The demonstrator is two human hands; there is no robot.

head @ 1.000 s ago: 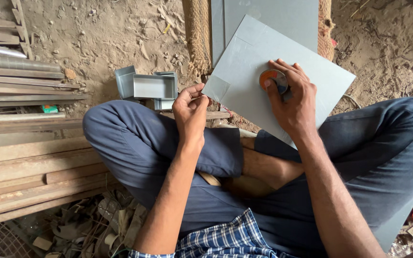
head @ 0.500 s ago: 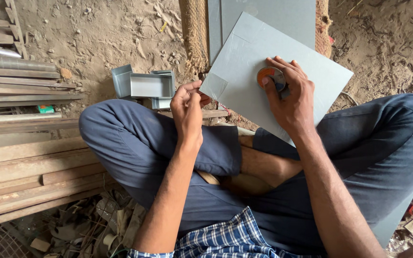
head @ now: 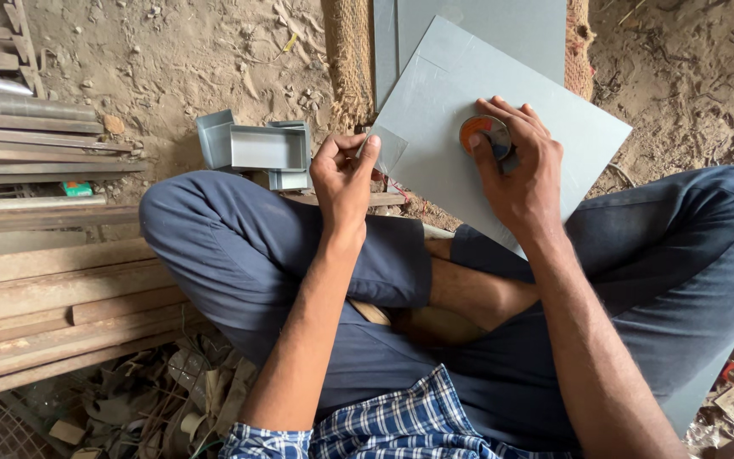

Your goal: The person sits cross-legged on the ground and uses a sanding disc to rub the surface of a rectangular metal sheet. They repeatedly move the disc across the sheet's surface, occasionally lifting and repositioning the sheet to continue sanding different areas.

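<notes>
The person sits cross-legged on sandy ground, and both bare arms reach forward over the knees in dark blue trousers (head: 239,246). The right hand (head: 516,170) lies palm down with its fingers curled over a small round roll of clear tape with an orange core (head: 484,133), gripping it and pressing it against a flat grey square sheet (head: 469,93). The roll peeks out at about ten o'clock from that hand, between the thumb and the first finger. The left hand (head: 343,183) is raised with its back toward the camera, and its thumb and fingertips are pinched closed on the near left edge of the sheet, where a shiny strip of see-through tape (head: 388,151) is stuck over the corner. That strip sits just at three o'clock from the left thumb and touches it. The grey sheet is tilted like a diamond, resting across the right knee, with one corner pointing up at twelve o'clock, and it lies on top of another flat grey board (head: 503,25) on the ground. At nine o'clock from the left hand, near it, sits a small open grey box made of thin sheet pieces (head: 256,146). At far left lies a stack of long wooden planks (head: 44,297), well apart from both hands.
</notes>
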